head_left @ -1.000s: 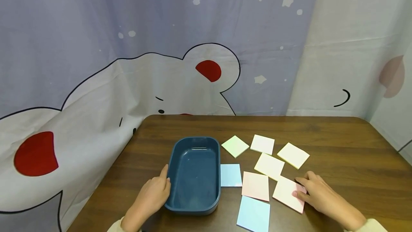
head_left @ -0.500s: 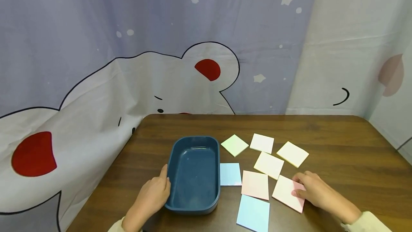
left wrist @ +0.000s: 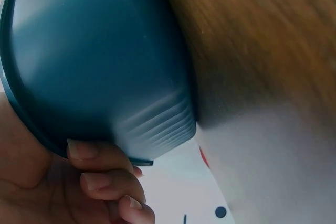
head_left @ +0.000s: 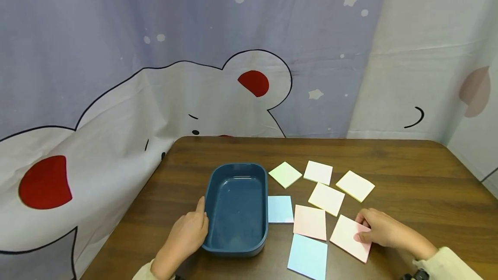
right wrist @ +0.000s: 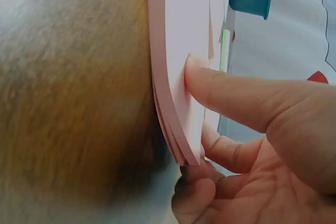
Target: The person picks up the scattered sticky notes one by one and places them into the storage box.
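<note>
A pink sticky-note pad [head_left: 350, 237] lies on the table at the right, its near right corner pinched by my right hand [head_left: 379, 229]. In the right wrist view the thumb presses on top of the pink pad [right wrist: 184, 40], whose lower end bends up with its sheets fanned, fingers beneath. My left hand [head_left: 187, 233] grips the left rim of an empty dark blue tray [head_left: 235, 215]. The left wrist view has the left hand's fingers [left wrist: 107, 179] curled under the rim, against the tray's outer wall [left wrist: 100, 66].
Left of the pinched pad lie another pink pad [head_left: 310, 222] and two blue pads [head_left: 280, 209], [head_left: 308, 256]. Behind are a green pad [head_left: 285, 174], a white pad [head_left: 318, 172] and two pale yellow pads [head_left: 327, 198], [head_left: 355, 186]. A printed curtain [head_left: 319, 46] hangs beyond the table.
The right hand's fingers have drawn in tighter at the pink pad's corner, and that pad has turned and shifted slightly toward the near edge. The left hand stays on the tray.
</note>
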Available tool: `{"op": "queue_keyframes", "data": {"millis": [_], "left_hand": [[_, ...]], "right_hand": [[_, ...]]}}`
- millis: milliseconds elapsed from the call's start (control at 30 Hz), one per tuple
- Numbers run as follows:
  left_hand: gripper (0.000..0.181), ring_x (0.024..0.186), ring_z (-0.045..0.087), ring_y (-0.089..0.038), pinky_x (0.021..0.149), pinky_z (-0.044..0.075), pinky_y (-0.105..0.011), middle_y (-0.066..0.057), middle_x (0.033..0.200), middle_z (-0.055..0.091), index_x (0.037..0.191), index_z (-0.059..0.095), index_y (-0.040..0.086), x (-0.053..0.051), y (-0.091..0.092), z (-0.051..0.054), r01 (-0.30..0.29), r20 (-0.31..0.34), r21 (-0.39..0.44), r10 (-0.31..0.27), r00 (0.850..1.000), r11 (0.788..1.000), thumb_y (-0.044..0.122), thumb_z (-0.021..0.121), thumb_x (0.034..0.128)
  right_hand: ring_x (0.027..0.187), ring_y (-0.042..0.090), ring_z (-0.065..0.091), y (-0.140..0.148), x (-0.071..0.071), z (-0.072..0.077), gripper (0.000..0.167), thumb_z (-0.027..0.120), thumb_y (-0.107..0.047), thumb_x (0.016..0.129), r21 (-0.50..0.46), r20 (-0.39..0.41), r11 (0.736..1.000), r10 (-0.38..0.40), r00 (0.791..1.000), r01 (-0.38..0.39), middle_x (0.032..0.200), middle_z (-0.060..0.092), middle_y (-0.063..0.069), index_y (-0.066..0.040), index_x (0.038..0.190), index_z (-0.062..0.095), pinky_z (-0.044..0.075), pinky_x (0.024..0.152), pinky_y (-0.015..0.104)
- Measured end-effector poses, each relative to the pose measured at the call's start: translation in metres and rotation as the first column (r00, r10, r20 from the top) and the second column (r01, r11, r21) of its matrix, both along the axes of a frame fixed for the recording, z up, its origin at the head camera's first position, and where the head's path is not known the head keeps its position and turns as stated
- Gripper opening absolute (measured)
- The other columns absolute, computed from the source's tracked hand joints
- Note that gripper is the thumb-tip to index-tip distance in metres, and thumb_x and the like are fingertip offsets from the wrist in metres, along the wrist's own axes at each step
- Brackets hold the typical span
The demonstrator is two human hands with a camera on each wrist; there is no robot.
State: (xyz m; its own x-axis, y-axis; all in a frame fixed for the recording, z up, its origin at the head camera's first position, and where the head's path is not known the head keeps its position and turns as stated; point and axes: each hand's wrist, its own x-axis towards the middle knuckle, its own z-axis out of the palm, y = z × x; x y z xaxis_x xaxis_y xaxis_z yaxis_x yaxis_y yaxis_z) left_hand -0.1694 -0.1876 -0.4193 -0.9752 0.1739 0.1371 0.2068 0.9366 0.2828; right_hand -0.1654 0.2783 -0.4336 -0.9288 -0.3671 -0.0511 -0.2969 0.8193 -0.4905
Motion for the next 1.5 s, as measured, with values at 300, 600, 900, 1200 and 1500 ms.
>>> {"op": "queue_keyframes", "data": {"millis": [300,600,900,1200,1500], "left_hand": [[0.049,0.046,0.046,-0.013,0.046,0.037,-0.033,-0.004,0.054,0.053,0.137,0.04,-0.013,0.0,0.001,0.0,-0.008,-0.001,0.003,0.008,1.0,1.0,0.011,0.046,0.0959],[0.049,0.044,0.045,-0.014,0.044,0.035,-0.033,-0.004,0.052,0.051,0.137,0.04,-0.014,0.0,0.001,-0.001,-0.003,-0.011,0.007,0.003,1.0,1.0,0.011,0.046,0.0958],[0.05,0.044,0.041,-0.013,0.043,0.032,-0.031,0.0,0.049,0.043,0.139,0.039,-0.012,0.0,0.001,-0.001,-0.016,0.031,0.033,0.015,0.999,0.999,0.013,0.045,0.0965],[0.051,0.052,0.049,-0.015,0.051,0.041,-0.035,-0.006,0.06,0.058,0.14,0.04,-0.01,-0.002,-0.003,0.003,-0.025,0.073,0.067,0.02,0.997,0.997,0.014,0.047,0.0957],[0.052,0.052,0.047,-0.015,0.052,0.04,-0.034,-0.003,0.056,0.053,0.141,0.038,-0.01,-0.003,-0.004,0.002,-0.015,0.082,0.085,0.008,0.997,0.996,0.014,0.046,0.0965]], "right_hand": [[0.063,-0.001,0.04,0.0,0.003,0.003,0.028,0.076,-0.021,0.079,-0.078,0.091,0.996,0.054,0.994,-0.047,0.074,0.051,-0.002,-0.005,0.09,0.055,0.036,0.056,0.021],[0.062,-0.004,0.039,-0.003,0.01,0.002,0.028,0.078,-0.018,0.075,-0.067,0.002,0.997,0.032,0.999,-0.031,0.072,0.05,-0.004,-0.007,0.089,0.057,0.035,0.055,0.021],[0.063,-0.004,0.038,-0.004,0.014,0.007,0.016,0.074,-0.012,0.073,0.014,-0.03,1.0,0.028,0.999,-0.028,0.069,0.05,-0.008,-0.008,0.083,0.061,0.036,0.057,0.021],[0.065,-0.006,0.045,-0.002,0.01,0.027,0.005,0.065,-0.004,0.082,-0.058,0.021,0.991,0.121,0.992,-0.12,0.072,0.058,-0.007,-0.004,0.087,0.064,0.041,0.057,0.021],[0.066,-0.007,0.049,-0.009,0.001,0.053,0.009,0.058,0.001,0.085,-0.109,0.036,0.977,0.186,0.982,-0.181,0.076,0.064,-0.008,-0.002,0.09,0.064,0.043,0.057,0.02]]}}
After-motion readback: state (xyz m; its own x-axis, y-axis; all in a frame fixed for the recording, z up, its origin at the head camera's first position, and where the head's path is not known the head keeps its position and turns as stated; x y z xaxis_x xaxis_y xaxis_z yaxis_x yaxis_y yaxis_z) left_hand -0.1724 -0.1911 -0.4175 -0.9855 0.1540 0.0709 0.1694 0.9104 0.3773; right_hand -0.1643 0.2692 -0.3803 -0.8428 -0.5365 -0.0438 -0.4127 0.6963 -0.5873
